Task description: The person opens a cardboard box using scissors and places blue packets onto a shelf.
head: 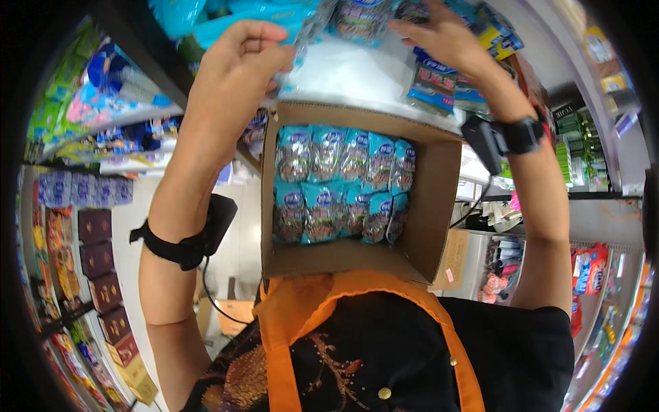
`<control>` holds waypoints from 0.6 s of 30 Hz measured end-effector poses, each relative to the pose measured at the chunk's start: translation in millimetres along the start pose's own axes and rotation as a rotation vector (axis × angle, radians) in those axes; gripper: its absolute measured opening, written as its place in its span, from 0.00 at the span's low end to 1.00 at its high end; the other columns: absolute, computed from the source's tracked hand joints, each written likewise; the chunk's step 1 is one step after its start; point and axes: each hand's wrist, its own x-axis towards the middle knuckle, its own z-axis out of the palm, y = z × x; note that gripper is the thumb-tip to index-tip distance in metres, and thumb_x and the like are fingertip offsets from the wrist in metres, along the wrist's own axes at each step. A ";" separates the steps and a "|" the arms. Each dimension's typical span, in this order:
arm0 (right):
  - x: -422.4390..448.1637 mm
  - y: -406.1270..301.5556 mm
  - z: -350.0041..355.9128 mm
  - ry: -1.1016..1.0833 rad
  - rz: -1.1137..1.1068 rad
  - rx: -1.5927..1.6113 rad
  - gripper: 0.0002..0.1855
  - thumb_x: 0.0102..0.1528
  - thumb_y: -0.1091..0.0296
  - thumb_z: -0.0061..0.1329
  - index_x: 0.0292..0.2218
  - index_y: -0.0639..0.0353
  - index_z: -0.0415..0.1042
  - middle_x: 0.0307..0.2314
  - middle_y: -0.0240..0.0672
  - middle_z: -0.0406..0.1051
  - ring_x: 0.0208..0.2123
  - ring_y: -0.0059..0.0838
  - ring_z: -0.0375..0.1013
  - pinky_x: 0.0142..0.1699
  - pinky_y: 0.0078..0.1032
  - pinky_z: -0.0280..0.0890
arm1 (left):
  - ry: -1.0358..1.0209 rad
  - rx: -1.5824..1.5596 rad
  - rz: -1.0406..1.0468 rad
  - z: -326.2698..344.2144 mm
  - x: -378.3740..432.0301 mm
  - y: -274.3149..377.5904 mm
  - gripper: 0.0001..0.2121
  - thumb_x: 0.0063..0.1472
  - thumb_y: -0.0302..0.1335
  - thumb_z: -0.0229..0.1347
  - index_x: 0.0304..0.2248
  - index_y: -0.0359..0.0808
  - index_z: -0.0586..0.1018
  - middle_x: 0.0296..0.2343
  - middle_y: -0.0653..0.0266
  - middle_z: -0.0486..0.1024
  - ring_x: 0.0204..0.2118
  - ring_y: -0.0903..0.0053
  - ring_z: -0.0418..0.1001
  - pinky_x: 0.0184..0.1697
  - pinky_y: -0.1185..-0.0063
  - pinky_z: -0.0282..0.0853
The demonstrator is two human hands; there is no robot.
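An open cardboard box (355, 257) rests against my front. Inside it stand two rows of teal-topped, clear-fronted snack packets (324, 206). Beyond the box, my left hand (244, 64) is over a white shelf (340, 77), its fingers curled beside the shiny edge of a clear packet; whether it grips that edge is unclear. My right hand (448, 38) reaches over packets at the far right of the shelf, fingers apart and partly cut off by the picture's top. Between both hands lies another teal and clear packet (360, 23).
Blue packets with dark contents (432, 82) lie under my right forearm. Large teal bags (252, 23) are at the upper left. A dark shelf post (139, 46) rises by my left arm. Both forearms wear strapped black devices with cables (221, 221). Stocked shelves flank both sides.
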 end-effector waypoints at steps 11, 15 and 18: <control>55.2 39.4 42.4 0.242 -0.095 -0.074 0.38 0.57 0.55 0.43 0.61 0.50 0.39 0.36 0.52 0.71 0.28 0.35 0.75 0.40 0.33 0.69 | -0.102 0.244 -0.091 -8.8 28.9 7.7 0.12 0.56 0.27 0.52 0.40 0.32 0.70 0.26 0.70 0.68 0.25 0.85 0.70 0.27 0.87 0.61; 36.9 21.7 31.2 0.229 0.031 -0.021 0.47 0.53 0.48 0.48 0.61 0.50 0.34 0.41 0.56 0.68 0.29 0.37 0.76 0.39 0.31 0.69 | -0.107 0.157 -0.029 -18.5 8.2 15.4 0.08 0.55 0.24 0.52 0.35 0.30 0.74 0.24 0.68 0.69 0.21 0.85 0.69 0.23 0.86 0.61; 25.6 5.6 20.4 0.218 0.120 -0.044 0.48 0.52 0.50 0.51 0.61 0.51 0.33 0.46 0.63 0.63 0.32 0.44 0.76 0.40 0.31 0.69 | 0.006 0.150 0.082 -25.0 0.6 14.6 0.06 0.54 0.22 0.53 0.33 0.29 0.74 0.23 0.68 0.69 0.20 0.88 0.68 0.21 0.88 0.60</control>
